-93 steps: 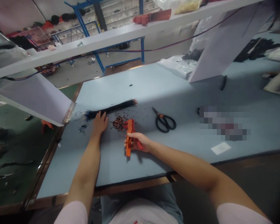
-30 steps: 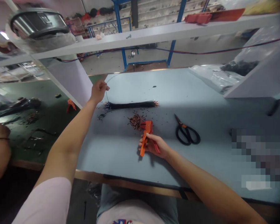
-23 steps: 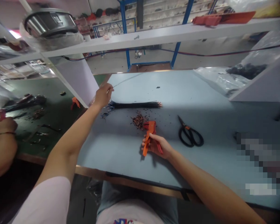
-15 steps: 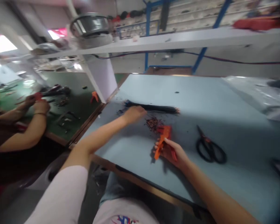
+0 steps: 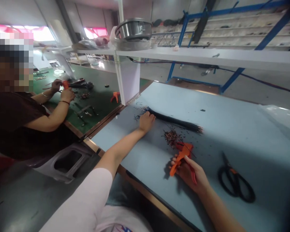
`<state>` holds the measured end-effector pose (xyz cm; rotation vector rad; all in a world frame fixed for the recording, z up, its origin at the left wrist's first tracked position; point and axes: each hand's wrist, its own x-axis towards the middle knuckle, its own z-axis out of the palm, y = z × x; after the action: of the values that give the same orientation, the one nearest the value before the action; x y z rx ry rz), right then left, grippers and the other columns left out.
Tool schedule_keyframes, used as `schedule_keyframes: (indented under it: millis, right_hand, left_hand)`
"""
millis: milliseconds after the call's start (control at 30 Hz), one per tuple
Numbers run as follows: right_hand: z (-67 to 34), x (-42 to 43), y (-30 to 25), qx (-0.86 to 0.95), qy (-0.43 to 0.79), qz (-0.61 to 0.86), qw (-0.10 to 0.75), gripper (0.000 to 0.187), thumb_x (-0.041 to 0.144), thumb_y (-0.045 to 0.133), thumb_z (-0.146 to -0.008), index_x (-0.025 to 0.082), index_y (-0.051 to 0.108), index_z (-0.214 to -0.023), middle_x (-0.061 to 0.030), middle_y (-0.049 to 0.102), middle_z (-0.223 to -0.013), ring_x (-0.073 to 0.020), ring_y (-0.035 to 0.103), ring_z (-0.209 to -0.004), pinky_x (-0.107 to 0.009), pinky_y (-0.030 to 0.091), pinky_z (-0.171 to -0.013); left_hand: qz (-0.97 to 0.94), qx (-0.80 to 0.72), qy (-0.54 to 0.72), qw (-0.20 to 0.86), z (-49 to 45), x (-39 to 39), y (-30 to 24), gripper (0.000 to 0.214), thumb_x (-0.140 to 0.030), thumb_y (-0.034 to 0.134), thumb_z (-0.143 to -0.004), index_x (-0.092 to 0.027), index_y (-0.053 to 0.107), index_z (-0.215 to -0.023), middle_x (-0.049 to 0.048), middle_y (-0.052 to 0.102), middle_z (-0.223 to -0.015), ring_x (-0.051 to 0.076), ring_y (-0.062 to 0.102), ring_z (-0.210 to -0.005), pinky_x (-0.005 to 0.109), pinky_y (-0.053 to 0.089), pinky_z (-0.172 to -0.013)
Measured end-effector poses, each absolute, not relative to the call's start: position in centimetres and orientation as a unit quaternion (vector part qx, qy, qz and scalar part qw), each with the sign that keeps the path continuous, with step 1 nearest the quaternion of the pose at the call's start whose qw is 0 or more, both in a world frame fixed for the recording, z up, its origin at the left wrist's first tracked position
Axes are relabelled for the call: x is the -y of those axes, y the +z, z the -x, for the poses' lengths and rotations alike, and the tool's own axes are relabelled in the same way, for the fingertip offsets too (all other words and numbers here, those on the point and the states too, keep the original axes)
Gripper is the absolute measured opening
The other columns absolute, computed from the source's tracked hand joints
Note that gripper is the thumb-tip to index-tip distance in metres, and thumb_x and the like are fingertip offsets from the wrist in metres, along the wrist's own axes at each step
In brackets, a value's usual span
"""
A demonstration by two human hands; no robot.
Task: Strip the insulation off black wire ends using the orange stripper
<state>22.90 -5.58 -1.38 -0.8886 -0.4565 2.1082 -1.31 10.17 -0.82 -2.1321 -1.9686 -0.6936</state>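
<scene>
Right hand: fingers clenched round the tool, an orange and red hand tool; its head stands past the fingertips, pointing away from the person; the orange handle slopes down across the fingers, and the red handle lies against the palm side.

Left hand: fingers curled downward at the near side of the bundle, by its left end; whether they grip a strand or only rest there cannot be told, the fingertips being partly hidden.

The bundle, of dark wires, lies on the blue table; it runs from the left fingers off to the right, its bared copper-toned end lying beyond the right fingers and the tool's head; loose bits are scattered just left of the left fingers.

A heap of scraps lies between the two hands, just beside the tool's head; the scissors lie to the right of the right fingers, apart from them, blades pointing away.

Well left of the left fingers, across the green table, a co-worker's hands hold a red-orange object; a spare tool lies nearer, beside the upright panel.
</scene>
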Motion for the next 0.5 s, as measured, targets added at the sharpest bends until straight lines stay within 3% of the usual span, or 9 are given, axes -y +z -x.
schedule_keyframes:
  millis: [133,233,400,500]
  right_hand:
    - [-22.9,5.6,-1.3,0.18,0.835,0.34,0.393,0.019,0.029,0.058,-0.082,0.015,0.069,-0.086,-0.0074,0.069,-0.083,-0.022,0.066,-0.077,-0.041,0.053,-0.079]
    - [-22.9,5.6,-1.4,0.176,0.832,0.346,0.396,0.02,0.03,0.058,-0.082,0.015,0.069,-0.087,-0.0075,0.07,-0.082,-0.0215,0.066,-0.076,-0.039,0.054,-0.077]
    - [-22.8,5.6,-1.5,0.181,0.835,0.336,0.396,0.018,0.029,0.059,-0.082,0.015,0.069,-0.088,-0.0068,0.069,-0.082,-0.0213,0.066,-0.077,-0.04,0.053,-0.078]
    - [-22.8,5.6,-1.5,0.181,0.839,0.329,0.395,0.018,0.03,0.058,-0.082,0.016,0.068,-0.087,-0.0067,0.069,-0.082,-0.0217,0.066,-0.078,-0.04,0.053,-0.078]
  left_hand:
    - [0.668,0.703,-0.24,0.051,1.7,-11.5,0.2,0.046,-0.039,0.021,-0.096,-0.015,0.061,-0.097,0.0115,0.064,-0.086,0.021,0.061,-0.08,0.031,0.041,-0.071]
    - [0.651,0.714,-0.253,0.048,1.7,-12.2,1.2,0.052,-0.039,0.013,-0.097,-0.016,0.058,-0.105,0.0123,0.065,-0.091,0.022,0.062,-0.084,0.032,0.041,-0.073]
    - [0.657,0.707,-0.26,0.027,1.3,-11.8,2.3,0.049,-0.044,0.024,-0.095,-0.012,0.062,-0.096,0.0152,0.067,-0.088,0.026,0.062,-0.09,0.037,0.041,-0.081]
    - [0.642,0.713,-0.283,0.001,2.0,-11.9,3.2,0.053,-0.042,0.017,-0.096,-0.011,0.06,-0.101,0.0159,0.066,-0.095,0.025,0.061,-0.094,0.038,0.041,-0.085]
